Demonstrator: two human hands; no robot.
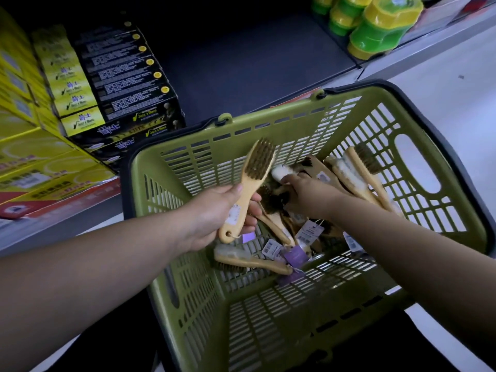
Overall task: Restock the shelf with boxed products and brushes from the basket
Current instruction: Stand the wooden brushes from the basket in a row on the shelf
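The left forearm comes in from the lower left of the frame and the left hand [222, 214] sits just over the near-left part of the basket [268, 123], palm turned inward, thumb and fingers wrapped round the handle of a wooden brush [251, 178]. That brush is lifted clear of the pile, its dark bristles facing up and its head pointing toward the upper middle of the frame. The right forearm enters from the lower right and slants down into the basket. The right hand [304, 196] is knuckles up in the middle of the frame, its fingers curled down over a white-headed brush [279, 171] that lies among the others; the grip looks closed, though the fingertips are hidden under the hand. The olive-green basket with a dark rim fills the centre and lower right. Inside it, loose brushes [357, 174] lean against the right-hand wall, and one more brush [249, 259] lies flat near the lower middle, with paper tags [308, 232] scattered between them. Behind the basket, toward the top of the frame, runs the dark shelf [255, 63], bare in its middle. Black and yellow boxes [128, 76] stand in a row at the upper left, with yellow boxes [29, 151] stacked further left. Green and yellow containers [381, 25] sit at the upper right, and pale floor [442, 84] shows to the right
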